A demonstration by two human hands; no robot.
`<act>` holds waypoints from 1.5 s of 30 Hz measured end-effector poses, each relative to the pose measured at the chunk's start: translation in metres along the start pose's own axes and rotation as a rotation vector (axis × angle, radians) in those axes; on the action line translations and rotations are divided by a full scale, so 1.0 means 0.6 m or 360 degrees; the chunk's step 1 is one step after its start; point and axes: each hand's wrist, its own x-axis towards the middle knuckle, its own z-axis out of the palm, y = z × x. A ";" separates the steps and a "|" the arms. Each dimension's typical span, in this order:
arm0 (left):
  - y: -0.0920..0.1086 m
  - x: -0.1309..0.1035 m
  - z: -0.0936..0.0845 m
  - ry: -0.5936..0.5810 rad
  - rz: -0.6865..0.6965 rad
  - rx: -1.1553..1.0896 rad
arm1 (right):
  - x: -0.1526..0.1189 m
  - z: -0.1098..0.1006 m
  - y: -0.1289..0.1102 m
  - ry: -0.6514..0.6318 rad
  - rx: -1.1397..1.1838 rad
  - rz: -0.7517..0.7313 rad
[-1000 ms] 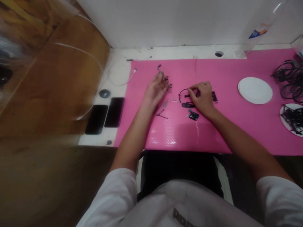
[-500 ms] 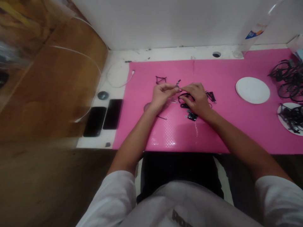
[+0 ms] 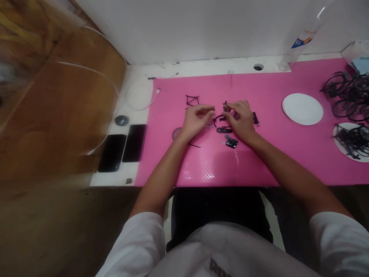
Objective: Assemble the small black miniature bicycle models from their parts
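Between the thumb and fingertips of my right hand (image 3: pixel 241 117) is a small dark part (image 3: pixel 225 104), too small to name. My left hand (image 3: pixel 196 120) is just left of it, thumb and fingers slightly apart with nothing seen between them. Behind my left hand lies a miniature black bicycle frame (image 3: pixel 192 100). A small spoked wheel (image 3: pixel 176 133) and a thin black rod (image 3: pixel 194 145) rest by my left wrist. Under and beside my right hand are a black curved part (image 3: pixel 216 120), a flat black bar (image 3: pixel 224 130), a glossy black piece (image 3: pixel 231 142) and a black part (image 3: pixel 255 118).
A pink mat (image 3: pixel 259 165) covers most of the table. On the right are a white plate (image 3: pixel 302 109), a pile of black miniature bicycles (image 3: pixel 346 92) and a plate of black parts (image 3: pixel 353 142). Two phones (image 3: pixel 134 143) lie left; a clear bottle (image 3: pixel 302 40) stands behind.
My hands, together around the small dark part before, have drawn apart. The part is now in my right hand alone, and my left fingers have loosened. The view has shifted slightly.
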 end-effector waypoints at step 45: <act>0.047 -0.018 0.008 -0.0165 0.0342 0.0795 | 0.002 -0.003 -0.017 0.0103 -0.0030 0.0127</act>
